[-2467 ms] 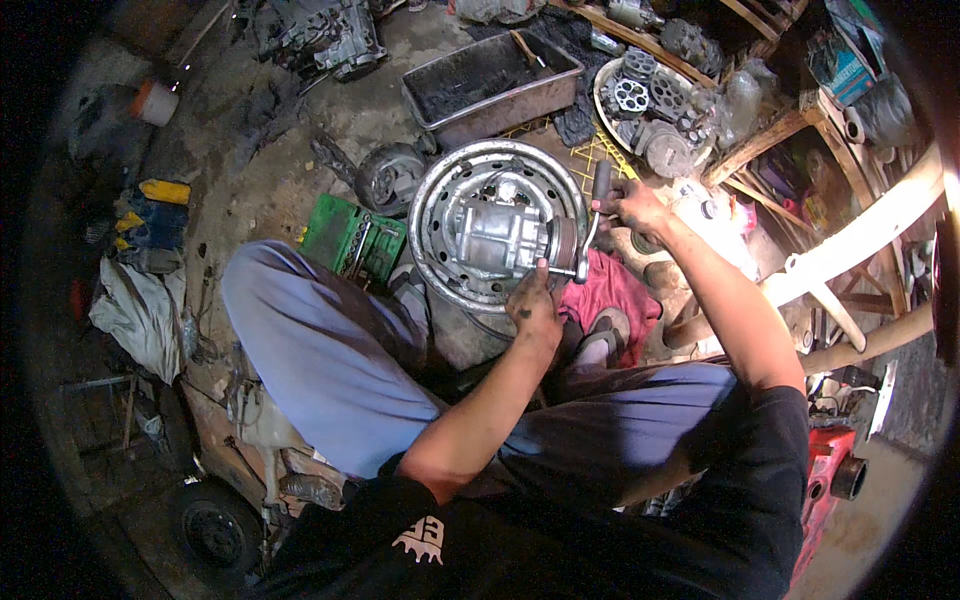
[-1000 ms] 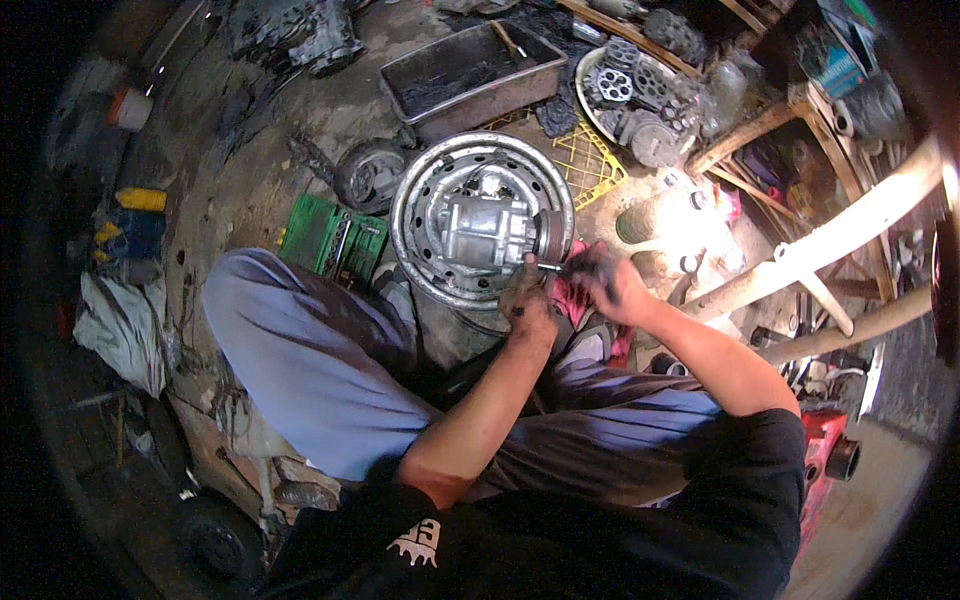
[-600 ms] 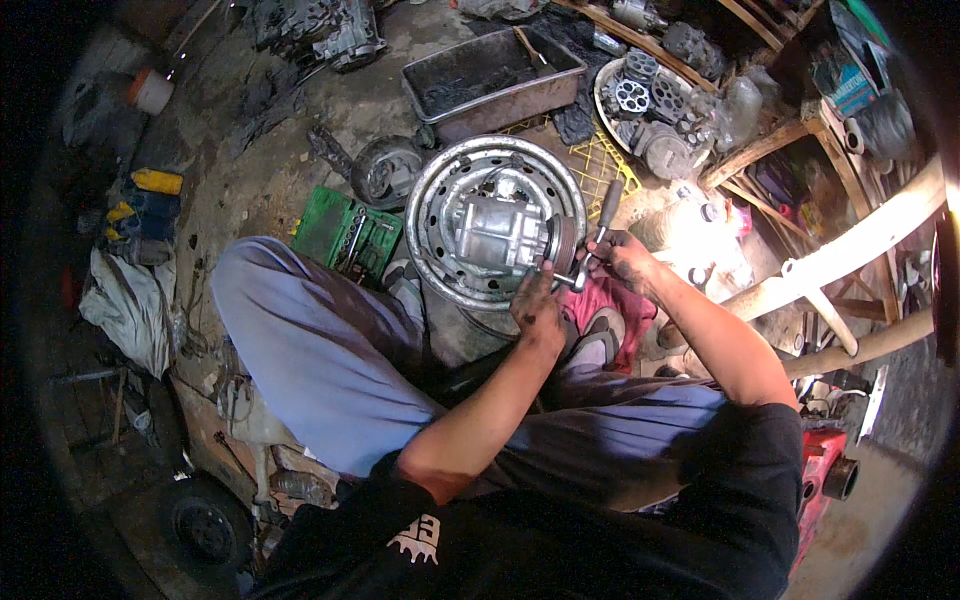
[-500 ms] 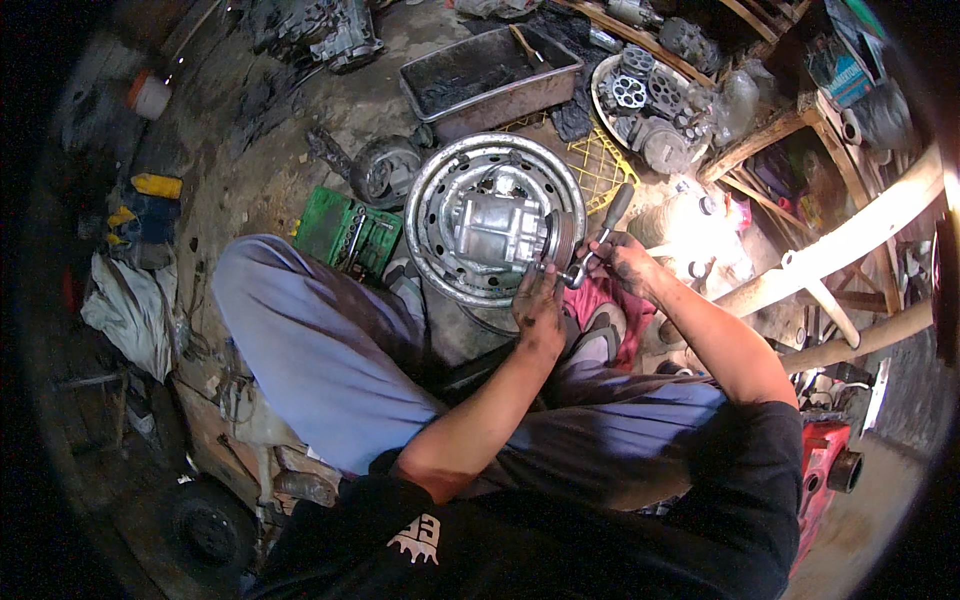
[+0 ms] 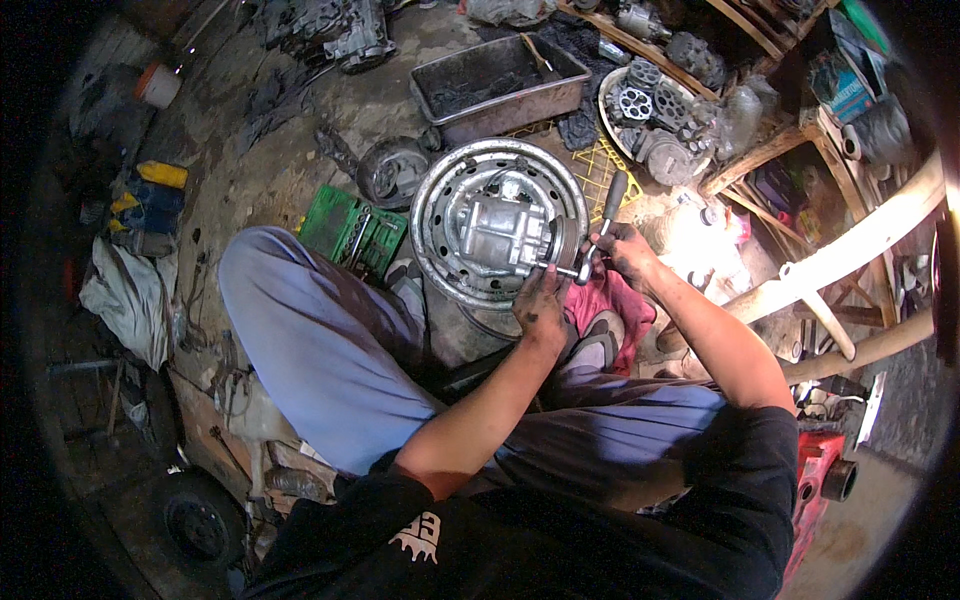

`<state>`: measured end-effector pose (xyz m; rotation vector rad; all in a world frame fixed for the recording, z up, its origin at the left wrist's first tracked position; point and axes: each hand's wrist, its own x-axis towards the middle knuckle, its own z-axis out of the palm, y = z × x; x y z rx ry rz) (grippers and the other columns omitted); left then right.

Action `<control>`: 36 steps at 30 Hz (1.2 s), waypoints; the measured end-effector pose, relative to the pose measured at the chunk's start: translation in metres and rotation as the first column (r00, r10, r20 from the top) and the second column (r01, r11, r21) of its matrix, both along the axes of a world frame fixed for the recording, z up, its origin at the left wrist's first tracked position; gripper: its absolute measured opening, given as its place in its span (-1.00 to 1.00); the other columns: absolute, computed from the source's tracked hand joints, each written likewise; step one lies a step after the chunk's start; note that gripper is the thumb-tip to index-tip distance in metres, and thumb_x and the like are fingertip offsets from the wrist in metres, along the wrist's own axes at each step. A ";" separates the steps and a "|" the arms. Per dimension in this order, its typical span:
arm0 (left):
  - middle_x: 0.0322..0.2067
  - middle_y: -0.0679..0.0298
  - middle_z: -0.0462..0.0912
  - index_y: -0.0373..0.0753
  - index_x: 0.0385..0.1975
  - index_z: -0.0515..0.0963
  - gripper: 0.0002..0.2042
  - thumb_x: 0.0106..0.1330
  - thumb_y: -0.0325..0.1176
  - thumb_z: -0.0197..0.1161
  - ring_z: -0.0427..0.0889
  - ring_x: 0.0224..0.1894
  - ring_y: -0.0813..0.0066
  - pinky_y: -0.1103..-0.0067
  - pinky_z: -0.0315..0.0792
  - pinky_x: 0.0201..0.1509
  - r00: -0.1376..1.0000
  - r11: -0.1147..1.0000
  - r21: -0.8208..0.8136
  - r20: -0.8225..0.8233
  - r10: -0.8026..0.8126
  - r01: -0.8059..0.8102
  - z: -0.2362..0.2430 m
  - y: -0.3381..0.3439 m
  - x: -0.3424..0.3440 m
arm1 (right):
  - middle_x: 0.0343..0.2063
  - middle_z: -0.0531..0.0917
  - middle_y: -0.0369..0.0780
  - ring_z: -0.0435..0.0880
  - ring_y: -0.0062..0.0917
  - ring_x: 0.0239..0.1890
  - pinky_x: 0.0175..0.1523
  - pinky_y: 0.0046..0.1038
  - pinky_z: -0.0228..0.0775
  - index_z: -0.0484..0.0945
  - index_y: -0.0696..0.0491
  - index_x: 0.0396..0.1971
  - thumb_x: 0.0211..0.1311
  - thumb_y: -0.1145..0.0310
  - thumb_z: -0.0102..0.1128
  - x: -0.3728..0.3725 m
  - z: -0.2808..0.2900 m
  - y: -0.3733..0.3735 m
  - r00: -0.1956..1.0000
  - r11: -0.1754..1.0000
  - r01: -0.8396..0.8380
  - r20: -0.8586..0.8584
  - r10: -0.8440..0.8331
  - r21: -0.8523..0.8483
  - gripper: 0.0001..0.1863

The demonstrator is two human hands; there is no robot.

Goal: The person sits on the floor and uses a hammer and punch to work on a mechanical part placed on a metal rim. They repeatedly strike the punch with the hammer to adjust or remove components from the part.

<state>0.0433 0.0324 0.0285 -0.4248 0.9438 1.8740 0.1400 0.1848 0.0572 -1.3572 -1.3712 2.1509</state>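
Observation:
A silver compressor [image 5: 495, 232] with a grooved pulley [image 5: 570, 240] lies on its side on a steel wheel rim [image 5: 428, 250]. At its near right side, the fingers of my left hand [image 5: 541, 312] close around a socket extension [image 5: 562, 270], close to the compressor's lower edge. The extension joins the head of a ratchet wrench [image 5: 613, 197], whose dark handle points up and away. My right hand [image 5: 628, 256] is closed around the wrench near its head. Where the socket end meets the compressor is hard to make out.
An open green socket case [image 5: 330, 222] lies left of the rim. Beyond are a grey tub [image 5: 480, 125] with a brush and a basin [image 5: 612, 120] of metal parts. A yellow crate [image 5: 600, 175], a red cloth [image 5: 630, 315] and a pale pole [image 5: 850, 240] are to the right.
The ratchet handle has swung a little to the left and stands more upright. My right hand has shifted slightly with it. My left hand stays at the extension.

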 end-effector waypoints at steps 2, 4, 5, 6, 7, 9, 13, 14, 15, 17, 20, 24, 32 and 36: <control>-0.16 0.16 0.56 -0.36 -0.08 0.50 -0.71 0.27 -0.40 0.33 0.58 -0.09 0.30 0.43 0.59 0.02 1.000 1.000 0.017 -0.009 0.024 -0.024 0.000 0.001 0.003 | -0.42 0.66 -0.19 0.54 -0.57 -0.54 -0.44 -0.49 0.44 0.51 0.20 -0.27 0.34 0.41 0.14 -0.004 0.004 0.001 1.000 1.000 -0.005 0.013 0.005 0.009 -0.85; -0.18 0.17 0.56 -0.35 -0.09 0.51 -0.72 0.27 -0.39 0.33 0.58 -0.10 0.32 0.44 0.59 -0.01 0.999 0.999 -0.021 -0.003 0.038 -0.039 0.001 0.003 0.005 | -0.44 0.65 -0.20 0.54 -0.56 -0.55 -0.45 -0.50 0.44 0.52 0.20 -0.30 0.34 0.41 0.15 -0.005 0.001 0.006 0.997 0.999 -0.047 0.065 0.047 0.003 -0.85; -0.18 0.17 0.57 -0.34 -0.09 0.51 -0.72 0.27 -0.39 0.33 0.58 -0.11 0.33 0.44 0.59 -0.03 0.999 0.998 -0.039 -0.001 0.046 -0.046 0.002 0.005 0.005 | -0.45 0.65 -0.20 0.54 -0.56 -0.56 -0.46 -0.51 0.43 0.52 0.20 -0.31 0.34 0.41 0.15 -0.005 0.000 0.010 0.994 0.998 -0.067 0.091 0.067 -0.001 -0.85; -0.18 0.16 0.57 -0.38 -0.08 0.49 -0.71 0.27 -0.40 0.33 0.58 -0.12 0.33 0.45 0.57 -0.03 1.000 0.999 -0.032 -0.009 0.026 -0.026 -0.001 0.005 0.005 | -0.45 0.65 -0.20 0.54 -0.56 -0.56 -0.46 -0.51 0.44 0.52 0.20 -0.32 0.34 0.41 0.15 -0.009 0.003 0.010 0.993 0.998 -0.056 0.104 0.058 -0.020 -0.85; -0.19 0.15 0.57 -0.41 -0.07 0.48 -0.70 0.28 -0.42 0.33 0.58 -0.13 0.33 0.45 0.56 -0.02 1.000 1.000 -0.026 -0.017 0.007 -0.007 -0.005 0.005 0.003 | -0.45 0.65 -0.20 0.55 -0.56 -0.56 -0.47 -0.51 0.44 0.52 0.21 -0.33 0.35 0.41 0.15 -0.014 0.006 0.011 0.992 0.998 -0.044 0.117 0.049 -0.038 -0.85; -0.19 0.13 0.57 -0.45 -0.08 0.46 -0.69 0.27 -0.43 0.34 0.58 -0.15 0.33 0.45 0.55 -0.04 1.000 0.999 -0.038 -0.022 0.004 -0.005 -0.006 0.007 0.004 | -0.46 0.65 -0.21 0.55 -0.57 -0.57 -0.48 -0.51 0.44 0.52 0.21 -0.34 0.34 0.41 0.15 -0.017 0.006 0.011 0.988 0.998 -0.021 0.149 0.030 -0.062 -0.84; -0.21 0.12 0.56 -0.49 -0.14 0.47 -0.70 0.24 -0.45 0.36 0.57 -0.18 0.32 0.43 0.56 -0.06 1.000 0.983 -0.182 0.010 0.020 -0.018 0.019 0.012 0.006 | -0.46 0.65 -0.18 0.57 -0.55 -0.53 -0.42 -0.44 0.47 0.51 0.22 -0.35 0.32 0.41 0.18 -0.012 0.001 0.009 0.983 0.993 -0.079 0.170 0.064 0.087 -0.83; -0.21 0.11 0.56 -0.50 -0.15 0.48 -0.70 0.24 -0.46 0.37 0.57 -0.18 0.32 0.42 0.57 -0.07 1.000 0.973 -0.232 0.025 0.010 -0.003 0.026 0.014 0.004 | -0.46 0.65 -0.16 0.58 -0.53 -0.51 -0.39 -0.41 0.49 0.51 0.22 -0.36 0.32 0.40 0.19 -0.008 0.001 0.005 0.982 0.979 -0.116 0.167 0.088 0.167 -0.83; -0.22 0.11 0.56 -0.51 -0.17 0.48 -0.71 0.25 -0.45 0.36 0.58 -0.18 0.31 0.42 0.57 -0.06 0.999 0.974 -0.226 -0.005 0.034 -0.034 0.025 0.014 0.004 | -0.45 0.64 -0.13 0.59 -0.48 -0.47 -0.33 -0.38 0.50 0.51 0.22 -0.34 0.30 0.40 0.21 -0.007 0.011 -0.006 0.983 0.905 -0.114 0.181 0.041 0.410 -0.83; -0.24 0.10 0.56 -0.53 -0.20 0.48 -0.72 0.26 -0.43 0.35 0.58 -0.20 0.31 0.41 0.58 -0.06 0.995 0.972 -0.216 -0.064 0.082 -0.094 0.017 0.013 0.007 | -0.43 0.63 -0.08 0.61 -0.37 -0.40 -0.22 -0.31 0.51 0.52 0.21 -0.31 0.27 0.39 0.24 -0.003 0.034 -0.036 0.984 0.592 -0.105 0.169 -0.054 0.799 -0.81; -0.28 0.16 0.64 -0.38 0.03 0.45 -0.53 0.23 -0.24 0.39 0.65 -0.24 0.25 0.28 0.56 -0.22 0.628 0.996 -0.079 -0.778 -0.033 -0.045 -0.039 0.002 0.014 | -0.22 0.56 0.00 0.59 -0.11 -0.18 -0.04 -0.25 0.49 0.51 0.16 -0.15 0.04 0.49 0.28 0.033 0.018 -0.037 0.857 0.126 -0.440 0.374 0.354 0.889 -0.68; -0.32 0.16 0.65 -0.36 -0.12 0.57 -0.63 0.22 -0.21 0.40 0.64 -0.30 0.28 0.34 0.56 -0.25 0.867 0.981 -0.182 -0.477 -0.145 0.064 -0.006 0.006 0.006 | -0.15 0.52 -0.01 0.57 -0.08 -0.14 -0.01 -0.25 0.49 0.51 0.14 -0.13 -0.08 0.55 0.26 0.049 0.004 -0.038 0.768 0.050 -0.493 0.408 0.493 0.868 -0.60; -0.16 0.05 0.59 -0.54 -0.12 0.50 -0.72 0.33 -0.42 0.27 0.63 -0.17 0.24 0.46 0.64 -0.10 0.998 0.963 -0.270 -0.068 0.003 -0.021 0.034 0.020 0.002 | -0.53 0.63 -0.22 0.60 -0.58 -0.54 -0.38 -0.52 0.49 0.53 0.22 -0.34 0.31 0.39 0.23 -0.001 -0.004 0.012 0.999 1.000 0.006 0.035 -0.006 -0.004 -0.82; -0.15 0.06 0.59 -0.53 -0.11 0.50 -0.70 0.33 -0.39 0.28 0.63 -0.18 0.26 0.45 0.62 -0.07 0.998 0.966 -0.257 -0.066 -0.012 -0.005 0.012 0.013 -0.002 | -0.54 0.61 -0.24 0.59 -0.56 -0.55 -0.37 -0.49 0.49 0.53 0.22 -0.33 0.27 0.41 0.27 -0.003 -0.012 0.000 0.996 0.990 -0.025 0.090 0.012 0.141 -0.83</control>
